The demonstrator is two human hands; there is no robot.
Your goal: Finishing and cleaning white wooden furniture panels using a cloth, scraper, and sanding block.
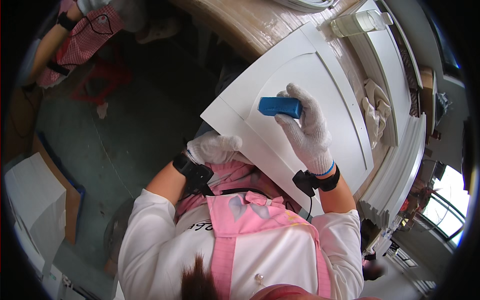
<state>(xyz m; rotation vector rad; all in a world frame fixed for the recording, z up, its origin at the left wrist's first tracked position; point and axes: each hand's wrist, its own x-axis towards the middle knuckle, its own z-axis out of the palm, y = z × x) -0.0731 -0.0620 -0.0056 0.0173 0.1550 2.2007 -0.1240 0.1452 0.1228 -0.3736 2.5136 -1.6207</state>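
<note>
My right hand [311, 131], in a white knit glove, grips a blue rectangular block [276, 106] between thumb and fingers, over a white panel [320, 82]. The panel has an arched, recessed field like a cabinet door and lies slanted across the table edge. At its near left edge is my gloved left hand [214, 148], thumb along the border and the other fingers partly hidden under it. It appears to hold the panel by this edge.
A clear bottle [359, 23] lies on the plastic-covered table [240, 27], near a crumpled cloth [376, 112]. White panels [395, 172] are stacked on the right. Far left, a co-worker's arm [50, 47] shows near a red stool [102, 80]; pale boards [37, 192] stand below.
</note>
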